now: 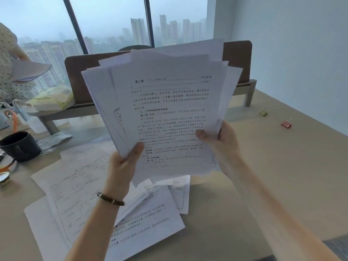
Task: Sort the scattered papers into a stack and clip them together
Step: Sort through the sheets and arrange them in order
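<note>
Above the table [263, 176], your left hand [122, 166] and right hand [224, 146] both grasp an uneven stack of papers [169, 110].

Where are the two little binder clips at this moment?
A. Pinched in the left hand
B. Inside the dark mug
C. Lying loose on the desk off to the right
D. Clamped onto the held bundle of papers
C: the yellow-green binder clip and the pink binder clip lie on the bare desk, apart from the held papers.

Both hands, left hand [120, 166] and right hand [222, 144], grip an uneven paper stack [165, 110] above the table [282, 176].
</note>
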The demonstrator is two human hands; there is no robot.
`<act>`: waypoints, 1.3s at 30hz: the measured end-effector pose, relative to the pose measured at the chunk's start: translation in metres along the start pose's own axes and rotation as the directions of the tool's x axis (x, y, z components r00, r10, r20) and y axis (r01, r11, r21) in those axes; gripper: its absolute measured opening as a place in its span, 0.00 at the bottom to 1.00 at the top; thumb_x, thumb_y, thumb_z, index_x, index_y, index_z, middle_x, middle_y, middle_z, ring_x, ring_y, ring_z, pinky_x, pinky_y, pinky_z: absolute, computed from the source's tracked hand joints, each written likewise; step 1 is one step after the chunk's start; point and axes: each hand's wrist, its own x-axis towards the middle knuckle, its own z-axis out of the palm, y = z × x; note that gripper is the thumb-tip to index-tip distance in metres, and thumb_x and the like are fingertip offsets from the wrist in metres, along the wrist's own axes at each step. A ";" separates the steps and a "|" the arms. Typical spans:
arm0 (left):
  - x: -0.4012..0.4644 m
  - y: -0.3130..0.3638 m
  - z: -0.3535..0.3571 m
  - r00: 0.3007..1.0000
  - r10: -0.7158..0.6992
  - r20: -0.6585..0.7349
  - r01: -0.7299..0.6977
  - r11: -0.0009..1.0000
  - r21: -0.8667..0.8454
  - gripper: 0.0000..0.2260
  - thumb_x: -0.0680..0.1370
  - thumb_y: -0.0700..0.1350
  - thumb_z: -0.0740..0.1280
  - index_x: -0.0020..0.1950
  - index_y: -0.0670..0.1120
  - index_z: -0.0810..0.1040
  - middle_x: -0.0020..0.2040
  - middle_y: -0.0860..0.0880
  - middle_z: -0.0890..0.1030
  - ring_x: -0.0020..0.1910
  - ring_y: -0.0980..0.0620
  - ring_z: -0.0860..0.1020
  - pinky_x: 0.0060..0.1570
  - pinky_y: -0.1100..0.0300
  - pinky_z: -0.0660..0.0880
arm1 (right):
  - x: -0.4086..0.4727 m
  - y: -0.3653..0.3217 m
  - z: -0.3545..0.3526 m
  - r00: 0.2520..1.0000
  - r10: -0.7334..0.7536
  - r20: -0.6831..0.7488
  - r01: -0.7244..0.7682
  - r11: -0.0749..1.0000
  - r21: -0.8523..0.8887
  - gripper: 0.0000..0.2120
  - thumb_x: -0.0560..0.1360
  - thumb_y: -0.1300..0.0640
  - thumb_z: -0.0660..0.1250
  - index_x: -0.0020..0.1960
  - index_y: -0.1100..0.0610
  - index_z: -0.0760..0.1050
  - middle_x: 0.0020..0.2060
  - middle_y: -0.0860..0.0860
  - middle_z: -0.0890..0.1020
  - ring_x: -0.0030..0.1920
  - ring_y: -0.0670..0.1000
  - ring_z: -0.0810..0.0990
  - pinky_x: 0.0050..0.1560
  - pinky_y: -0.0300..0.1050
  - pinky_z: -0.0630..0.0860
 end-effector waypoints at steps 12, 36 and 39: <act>-0.009 -0.010 0.014 0.999 -0.043 -0.013 0.043 0.999 -0.025 0.12 0.74 0.45 0.69 0.57 0.47 0.81 0.54 0.52 0.87 0.54 0.51 0.84 0.48 0.57 0.82 | -0.007 0.006 -0.008 1.000 0.002 0.005 -0.002 1.000 0.020 0.12 0.74 0.57 0.76 0.56 0.52 0.79 0.48 0.45 0.88 0.48 0.46 0.87 0.48 0.47 0.84; -0.008 0.017 0.032 0.997 0.071 -0.026 -0.073 0.995 -0.071 0.09 0.73 0.46 0.69 0.51 0.55 0.85 0.52 0.54 0.87 0.53 0.51 0.84 0.48 0.55 0.82 | -0.008 -0.043 0.002 0.979 -0.188 0.076 0.181 0.979 0.093 0.15 0.76 0.58 0.74 0.61 0.56 0.77 0.53 0.49 0.87 0.51 0.52 0.87 0.47 0.52 0.85; -0.009 0.018 0.037 0.997 0.072 -0.014 -0.073 0.992 -0.100 0.09 0.74 0.45 0.68 0.53 0.53 0.82 0.51 0.55 0.87 0.52 0.53 0.85 0.48 0.56 0.82 | -0.009 -0.046 -0.001 0.982 -0.180 0.063 0.171 0.976 0.134 0.14 0.77 0.59 0.73 0.61 0.59 0.77 0.52 0.51 0.87 0.50 0.55 0.87 0.47 0.54 0.85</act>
